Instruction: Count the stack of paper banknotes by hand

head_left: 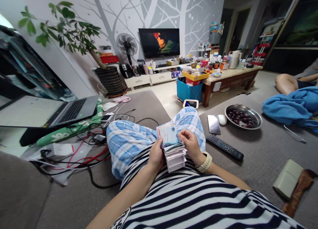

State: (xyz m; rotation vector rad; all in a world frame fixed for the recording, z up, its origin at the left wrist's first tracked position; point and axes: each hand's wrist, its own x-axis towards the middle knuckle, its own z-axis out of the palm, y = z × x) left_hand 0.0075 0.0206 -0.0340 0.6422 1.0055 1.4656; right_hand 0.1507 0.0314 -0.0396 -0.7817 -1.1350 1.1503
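Note:
A thick stack of cards or paper slips [174, 152] rests on my lap, above my striped shirt and blue checked trousers. My left hand [156, 154] is wrapped round the stack's left side. My right hand [190, 143], with a pale watch on its wrist, pinches the top cards at the right and lifts the uppermost one [169, 135] up on edge. Both hands are closed on the stack.
On the grey sofa to my right lie a black remote [225, 146], a phone [214, 124], a white mouse [222, 119], a metal bowl of dark fruit [243, 116], a blue cloth [290, 108] and a pale wallet [288, 178]. An open laptop [72, 111] and tangled cables [81, 154] sit left. Another person's leg [285, 83] shows far right.

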